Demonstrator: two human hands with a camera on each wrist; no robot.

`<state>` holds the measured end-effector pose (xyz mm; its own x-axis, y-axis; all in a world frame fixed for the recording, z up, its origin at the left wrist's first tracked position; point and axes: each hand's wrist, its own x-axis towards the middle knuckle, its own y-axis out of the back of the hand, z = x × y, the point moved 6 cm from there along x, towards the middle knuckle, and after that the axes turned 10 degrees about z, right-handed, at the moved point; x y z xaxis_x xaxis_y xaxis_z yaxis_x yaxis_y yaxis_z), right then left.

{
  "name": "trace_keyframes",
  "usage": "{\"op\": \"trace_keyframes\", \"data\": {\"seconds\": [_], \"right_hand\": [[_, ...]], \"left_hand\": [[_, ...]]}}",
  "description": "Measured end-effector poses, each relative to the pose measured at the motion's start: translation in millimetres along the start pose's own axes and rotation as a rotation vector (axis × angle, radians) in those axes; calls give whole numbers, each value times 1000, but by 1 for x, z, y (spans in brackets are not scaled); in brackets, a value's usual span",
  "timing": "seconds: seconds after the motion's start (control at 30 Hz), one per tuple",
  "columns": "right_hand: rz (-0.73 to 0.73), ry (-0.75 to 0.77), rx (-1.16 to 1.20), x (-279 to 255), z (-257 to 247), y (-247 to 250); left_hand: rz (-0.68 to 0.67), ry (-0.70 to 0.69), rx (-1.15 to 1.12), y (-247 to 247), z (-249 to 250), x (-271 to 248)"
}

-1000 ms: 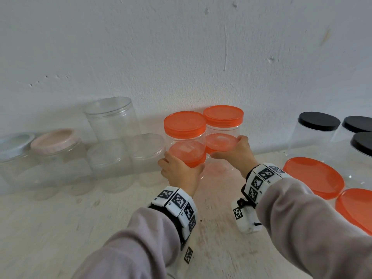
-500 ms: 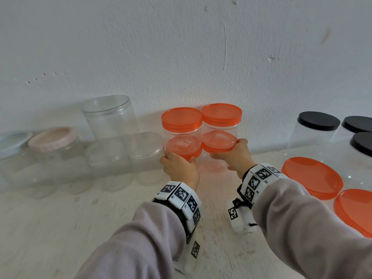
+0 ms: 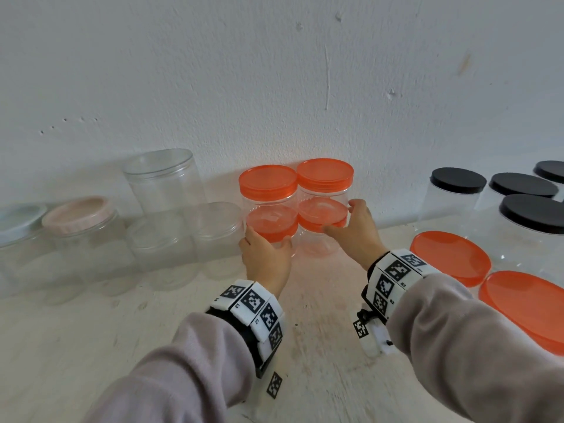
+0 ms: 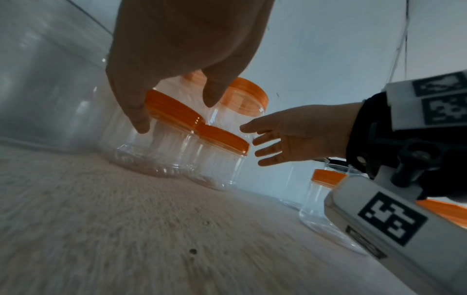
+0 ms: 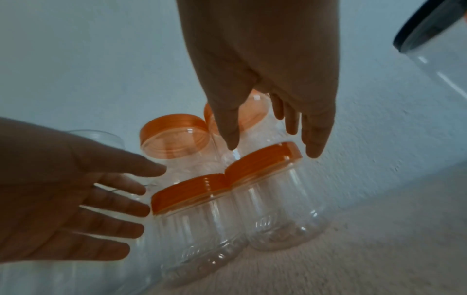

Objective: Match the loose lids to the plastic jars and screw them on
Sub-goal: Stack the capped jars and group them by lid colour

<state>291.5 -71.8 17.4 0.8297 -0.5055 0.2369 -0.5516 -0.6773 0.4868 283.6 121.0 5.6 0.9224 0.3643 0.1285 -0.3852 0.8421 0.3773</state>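
Two short clear jars with orange lids stand side by side on the table, the left short jar and the right short jar. Behind them two taller orange-lidded jars stand against the wall. My left hand reaches around the left short jar with straight, spread fingers. My right hand flanks the right short jar, fingers extended and loose. Neither hand grips anything. The left short jar shows in full in the right wrist view.
Two large loose orange lids lie on the table at the right. Black-lidded jars stand behind them. Clear-lidded jars and a pink-lidded jar line the wall at the left.
Both hands carried the short orange-lidded jars back and down, against the taller ones. Their fingers have since loosened from the jars.
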Motion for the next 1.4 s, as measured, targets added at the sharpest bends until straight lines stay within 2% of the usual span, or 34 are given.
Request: {"op": "trace_keyframes", "data": {"seconds": [0.17,0.4,0.53,0.7,0.8,0.93,1.07,1.2,1.33,1.4], "right_hand": [[45,178,-71,-35,-19,32],[63,277,-211,-90,-21,92],[-2,275,-363,-110,-1,125],[-25,180,-507,-111,37,171],[-26,115,-601,-103,61,196],[-106,88,-670,-95,89,219],[-217,59,-600,-88,108,233],[-311,79,-534,-84,117,237],[-343,127,-494,-80,113,245],[-306,160,-459,-76,103,255]], "left_hand": [[-171,-102,-69,9,9,-29],[-408,-396,-65,19,33,-84],[-520,-511,21,14,34,-111],[-624,-585,133,0,34,-131],[-683,-552,174,-20,39,-137],[-750,-437,199,-60,45,-147],[-720,-349,152,-98,52,-153],[-681,-328,155,-126,62,-153],[-617,-331,105,-144,69,-147],[-614,-309,84,-151,70,-144]]}}
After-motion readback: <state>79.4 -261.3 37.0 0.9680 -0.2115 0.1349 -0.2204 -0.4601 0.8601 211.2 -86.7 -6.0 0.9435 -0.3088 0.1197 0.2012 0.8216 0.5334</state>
